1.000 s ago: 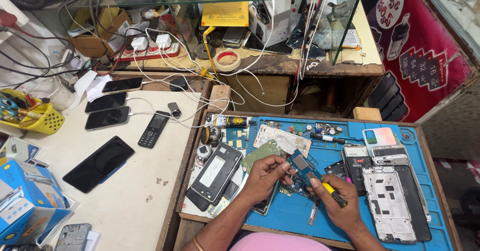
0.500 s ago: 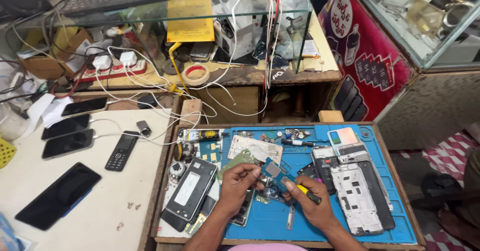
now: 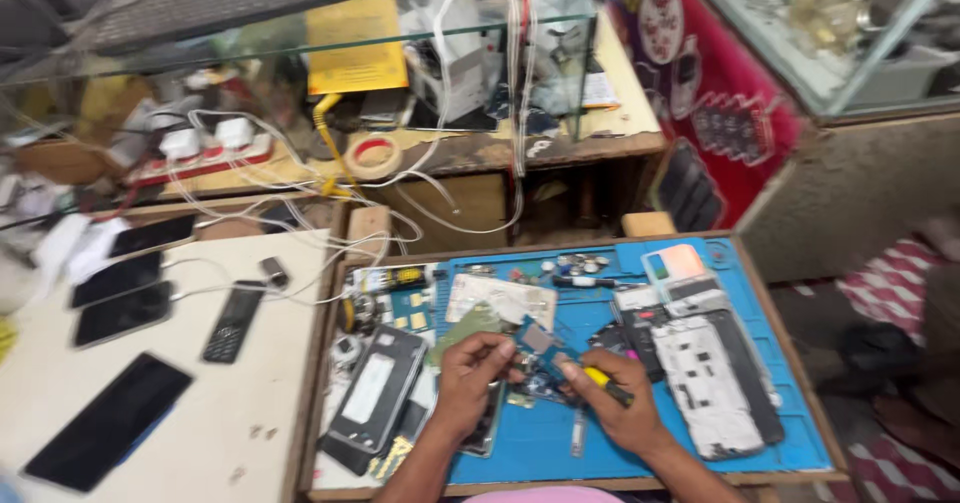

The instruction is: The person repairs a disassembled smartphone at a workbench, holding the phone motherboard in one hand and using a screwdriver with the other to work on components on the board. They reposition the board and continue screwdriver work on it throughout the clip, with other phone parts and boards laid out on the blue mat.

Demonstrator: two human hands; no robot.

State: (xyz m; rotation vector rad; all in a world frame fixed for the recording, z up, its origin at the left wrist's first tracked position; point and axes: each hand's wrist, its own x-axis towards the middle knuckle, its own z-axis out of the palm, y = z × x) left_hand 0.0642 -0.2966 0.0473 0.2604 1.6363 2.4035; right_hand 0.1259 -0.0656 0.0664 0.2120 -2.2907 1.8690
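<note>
My left hand (image 3: pixel 470 375) pinches a small phone circuit board (image 3: pixel 537 341) and holds it over the blue work mat (image 3: pixel 600 433). My right hand (image 3: pixel 615 398) grips a yellow-handled screwdriver (image 3: pixel 603 381), its tip at the board. An opened phone body (image 3: pixel 722 378) lies to the right on the mat. A dark phone back with a pale panel (image 3: pixel 375 391) lies to the left of my left hand. Part of another phone sits under my left wrist, mostly hidden.
Loose small parts and a black tool (image 3: pixel 585 282) lie at the mat's far edge. On the pale table to the left are several dark phones (image 3: pixel 105 418) and a keypad handset (image 3: pixel 232 321). A power strip (image 3: pixel 205 153), tape roll (image 3: pixel 375 153) and tangled cables fill the back shelf.
The view has swung right and dipped slightly; the left table items have slid out of sight. Both hands stay together on the board and screwdriver over the mat.
</note>
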